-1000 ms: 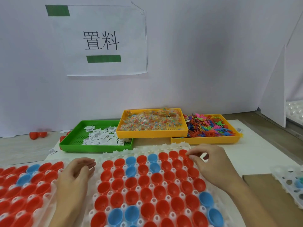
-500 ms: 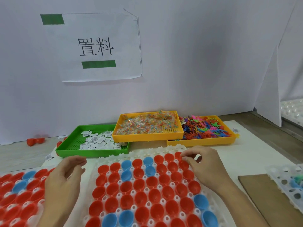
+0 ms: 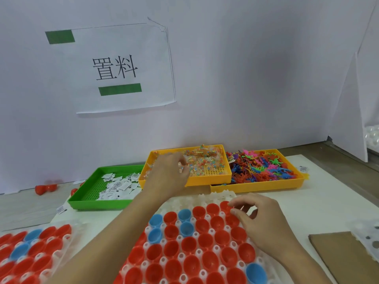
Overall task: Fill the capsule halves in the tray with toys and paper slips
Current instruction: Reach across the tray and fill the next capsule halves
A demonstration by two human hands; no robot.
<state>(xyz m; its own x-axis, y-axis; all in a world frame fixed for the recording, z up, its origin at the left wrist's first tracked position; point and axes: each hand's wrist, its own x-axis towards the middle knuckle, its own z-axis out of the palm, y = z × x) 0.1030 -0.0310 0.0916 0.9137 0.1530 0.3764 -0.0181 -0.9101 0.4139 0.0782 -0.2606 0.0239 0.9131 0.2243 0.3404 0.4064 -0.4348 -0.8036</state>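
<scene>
We see the left hand (image 3: 168,175) stretched across the table into the middle yellow tray (image 3: 207,177), its fingers curled down among the clear bagged toys (image 3: 205,160); it looks to be pinching 1 packet, though the blur there keeps us from being sure. The right hand (image 3: 260,220) rests over the far right corner of the white capsule tray (image 3: 215,196), fingers loosely bent with thumb and forefinger close together beside a red capsule half (image 3: 224,206); we cannot tell if anything is pinched between them.

The capsule tray sits nearest us, packed with red halves (image 3: 188,244) and a few blue halves (image 3: 184,215), all open side up. A 2nd tray of halves (image 3: 30,249) lies at the lower left. Behind them stand 3 bins in a row: a green bin (image 3: 86,193) holding paper slips (image 3: 119,185), the middle yellow tray, and another yellow bin (image 3: 256,187) heaped with colourful plastic figures (image 3: 264,169). A printed sign (image 3: 121,68) hangs on the white wall. A brown cardboard sheet (image 3: 344,257) lies at the right edge.
</scene>
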